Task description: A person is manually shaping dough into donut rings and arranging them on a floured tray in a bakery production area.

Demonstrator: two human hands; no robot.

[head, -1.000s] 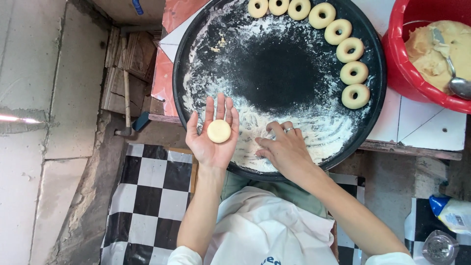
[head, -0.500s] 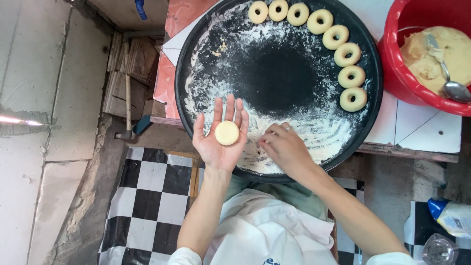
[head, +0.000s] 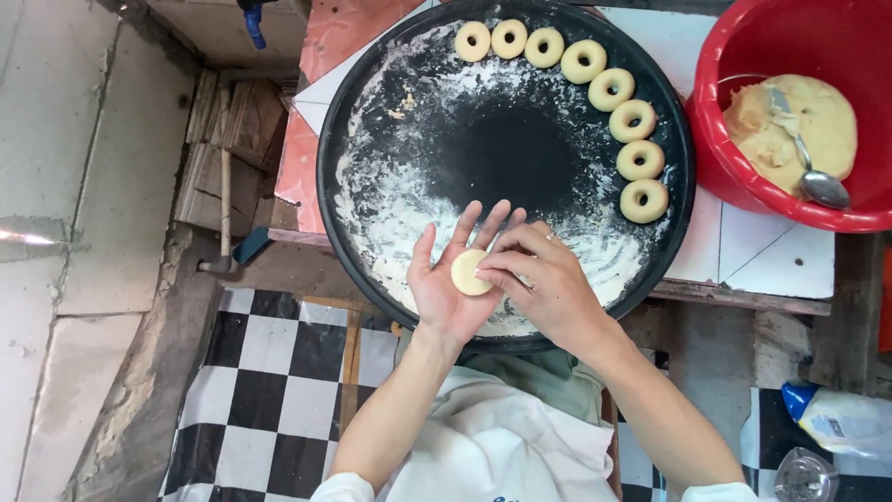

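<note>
At the centre of the frame I have my left hand (head: 452,284) spread flat, palm up, fingers apart, and a small round pale disc of dough (head: 467,272) lies on the palm. My right hand (head: 544,284) comes in from the lower right, curled over, with its fingertips (head: 485,270) pressed on the right edge of the disc; a thin ring shows on one finger. Both hands hang above the near rim of a large round black metal tray (head: 669,200) dusted with white flour, which fills the upper middle of the frame. Along the tray's upper right curve sit eight pale ring-shaped dough pieces (head: 613,89) in an arc, each just beside the next. In the upper right corner stands a red plastic basin (head: 734,177) holding a lump of yellowish dough (head: 790,116) with a metal spoon (head: 816,177) resting in it. A black-and-white chequered floor (head: 260,372) shows at the lower left.
</note>
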